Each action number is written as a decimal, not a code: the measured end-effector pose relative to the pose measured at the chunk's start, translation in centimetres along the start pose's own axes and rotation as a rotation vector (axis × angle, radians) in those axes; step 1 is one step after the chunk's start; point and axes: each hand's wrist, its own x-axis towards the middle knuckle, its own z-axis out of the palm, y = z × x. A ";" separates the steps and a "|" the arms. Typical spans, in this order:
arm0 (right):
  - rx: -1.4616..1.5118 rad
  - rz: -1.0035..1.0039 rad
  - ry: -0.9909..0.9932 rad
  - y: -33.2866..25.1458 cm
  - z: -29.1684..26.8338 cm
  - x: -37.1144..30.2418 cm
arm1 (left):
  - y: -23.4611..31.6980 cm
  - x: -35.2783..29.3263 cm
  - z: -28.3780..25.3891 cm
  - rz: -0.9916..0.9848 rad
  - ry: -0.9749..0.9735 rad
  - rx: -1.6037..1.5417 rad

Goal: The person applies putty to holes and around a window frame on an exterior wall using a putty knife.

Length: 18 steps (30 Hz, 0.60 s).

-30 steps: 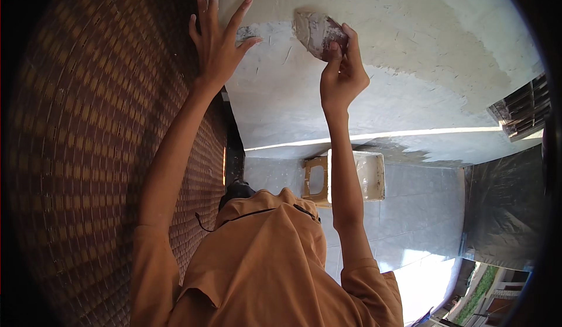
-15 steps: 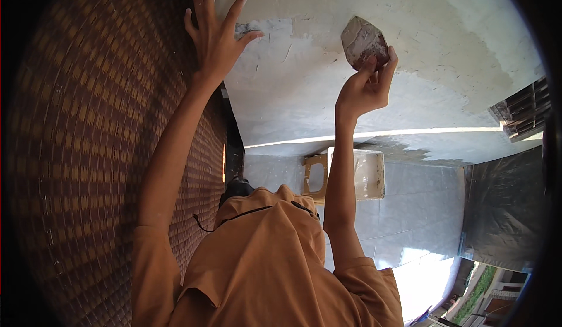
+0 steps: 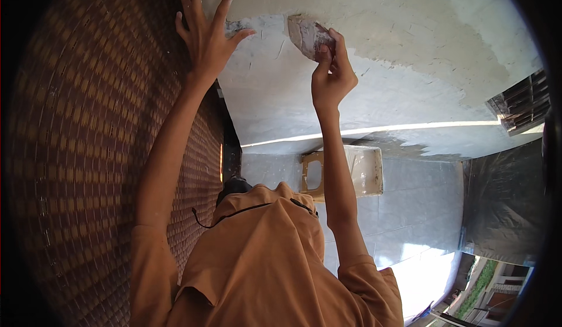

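Head: tub (image 3: 380, 173) pale-smeared inside, scraper (image 3: 304, 35) in right fingers (image 3: 339, 45)

The right hand (image 3: 333, 84) covers one end of the scraper (image 3: 303, 35), and the forearm (image 3: 339, 177) below blocks part of the white tub (image 3: 367, 173). The orange shirt (image 3: 252, 257) runs out of view at the bottom; I can't make out the tiny things outside (image 3: 504, 286).

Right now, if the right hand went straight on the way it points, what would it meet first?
Most likely the plastered wall, met by the flat scraper in the right hand; whether wall and scraper touch is unclear.
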 end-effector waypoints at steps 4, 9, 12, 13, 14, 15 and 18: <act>0.215 0.225 0.423 0.5 -1.6 0.8 | 0.2 0.3 0.0 -0.007 0.021 -0.039; 0.027 0.021 -0.079 0.2 -0.9 -1.0 | 0.3 0.1 0.2 -0.016 0.018 -0.060; -0.007 0.072 0.183 1.0 0.0 -0.5 | 0.1 0.0 0.0 -0.028 0.018 -0.043; 0.090 0.188 0.311 1.1 -1.1 -0.5 | 0.0 0.0 0.0 -0.024 0.011 -0.038; 0.130 0.216 0.413 0.7 -2.3 -0.2 | 0.1 0.0 0.1 -0.025 0.011 -0.032; 0.188 0.205 0.398 0.2 -2.4 0.2 | 0.3 0.0 0.5 -0.011 0.024 -0.051; 0.126 0.104 0.112 0.0 -1.1 -0.5 | 0.4 0.1 0.2 -0.005 0.033 -0.069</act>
